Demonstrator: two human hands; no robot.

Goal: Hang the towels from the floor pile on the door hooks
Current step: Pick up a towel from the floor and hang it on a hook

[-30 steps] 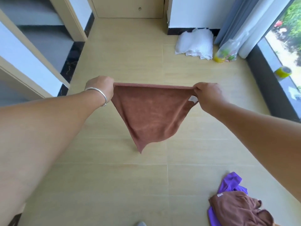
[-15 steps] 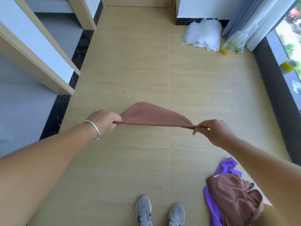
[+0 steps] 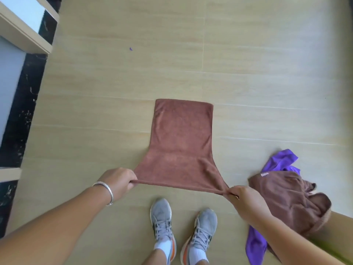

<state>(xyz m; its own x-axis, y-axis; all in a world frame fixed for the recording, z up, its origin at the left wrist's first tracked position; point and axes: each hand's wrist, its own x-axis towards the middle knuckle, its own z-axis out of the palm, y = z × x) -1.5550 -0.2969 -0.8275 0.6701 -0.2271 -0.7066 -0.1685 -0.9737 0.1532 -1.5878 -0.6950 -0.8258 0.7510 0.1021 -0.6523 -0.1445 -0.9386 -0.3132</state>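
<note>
Brown towel now spread flat on floor, earlier held up in air. L hand & R hand each pinch a near corner. Towel pile lies just R.

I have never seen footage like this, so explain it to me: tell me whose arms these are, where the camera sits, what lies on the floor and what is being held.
There is no machine here. A person wears a camera on the head, looking down, so the arms and grey shoes are their own. The left hand, with a silver bracelet on its wrist, and the right hand each pinch a near corner of a brown towel. Its far part lies spread flat on the tan floor. To the right is the pile: another brown towel crumpled on a purple towel. No door hooks are in view.
</note>
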